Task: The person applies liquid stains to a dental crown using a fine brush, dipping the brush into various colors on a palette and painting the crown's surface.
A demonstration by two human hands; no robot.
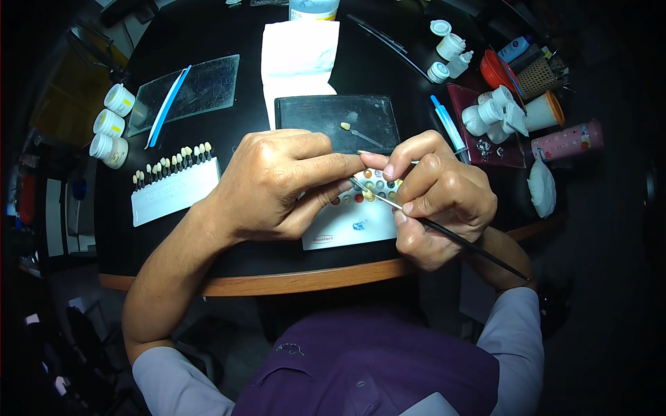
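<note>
My left hand [284,184] is closed, its thumb and forefinger pinching a thin metal instrument [356,183]. By that instrument's end is a small yellowish tooth-shaped piece [369,195]. My right hand [444,197] grips a slim brush with a black handle [473,247], its pale front part pointing at the tooth-shaped piece. Whether the tip touches it is too small to tell. Another thin rod partly shows between the right fingers; its kind is hidden. Beneath both hands lies a white palette card [333,236] with round coloured spots and a blue smear.
A dark tray [291,111] bearing a tooth-shaped piece lies beyond my hands, near white paper [298,55]. On the left are a shade guide [177,191], a glass slab [215,83] and white jars [109,123]. More jars [479,118] and a pink cylinder [569,141] stand right.
</note>
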